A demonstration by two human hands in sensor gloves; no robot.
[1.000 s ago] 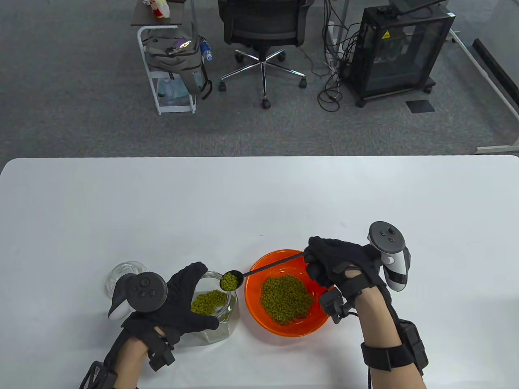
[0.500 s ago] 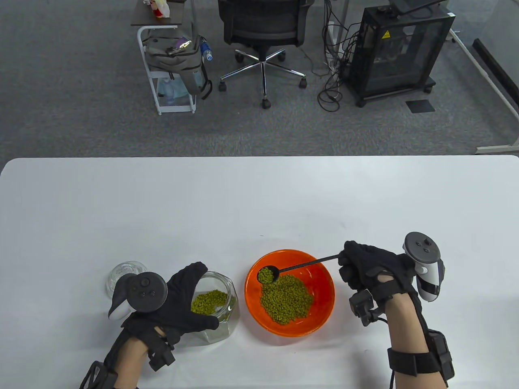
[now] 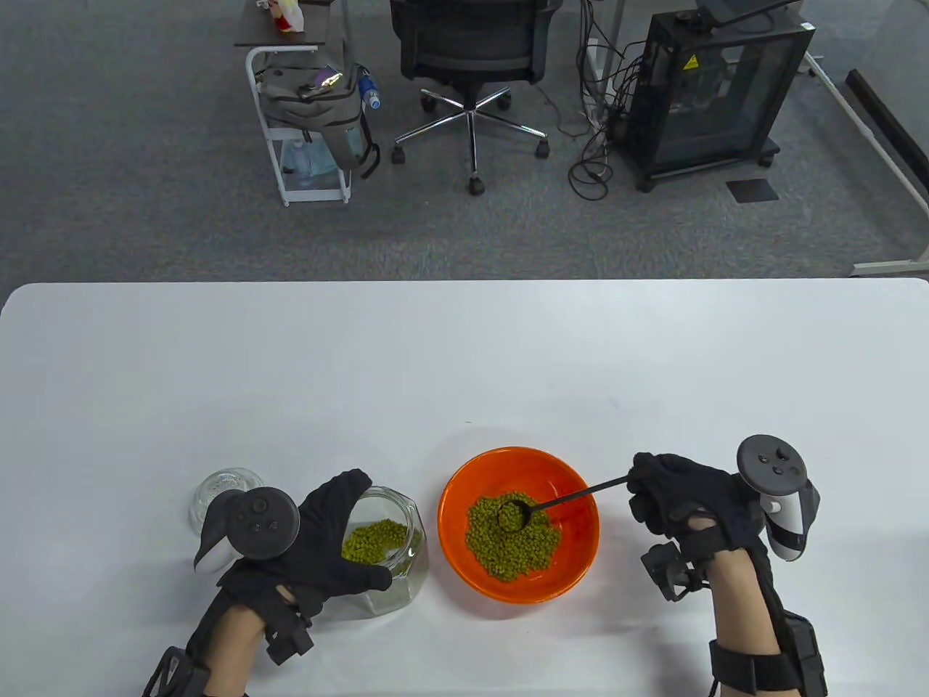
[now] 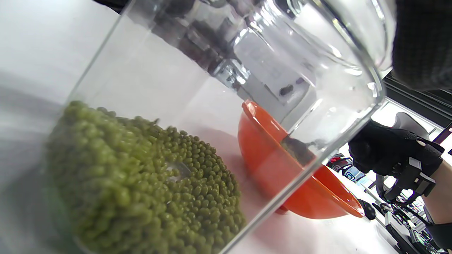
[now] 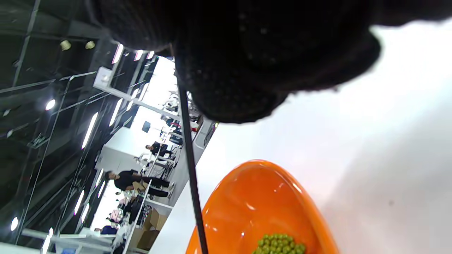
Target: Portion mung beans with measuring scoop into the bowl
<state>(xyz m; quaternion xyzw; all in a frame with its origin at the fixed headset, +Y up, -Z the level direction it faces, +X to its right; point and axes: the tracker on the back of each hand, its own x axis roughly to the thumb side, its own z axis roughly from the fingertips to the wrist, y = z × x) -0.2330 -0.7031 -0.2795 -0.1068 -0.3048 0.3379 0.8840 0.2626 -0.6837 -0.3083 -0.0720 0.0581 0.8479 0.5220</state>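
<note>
Orange plastic marks the landmark: the bowl sits on the white bench in the table view, holding a mound of mung beans. The right hand, just right of the bowl, has its grip clenched on the handle of the black measuring scoop, whose cup lies on the bean mound inside the bowl. Left of the bowl, just beside it, stands a glass jar with more beans at its bottom; the left hand grasps the jar, fingers and thumb curled round its wall. A clear glass lid lies on the bench further left of the bowl, beyond the jar.

Seen from the left wrist, the jar is tilted, its beans heaped to one side, and the bowl shows through the glass, with the right hand beyond it.

From the right wrist, gloved fingers pinch the thin scoop handle, which runs down over the bowl rim toward the beans.
</note>
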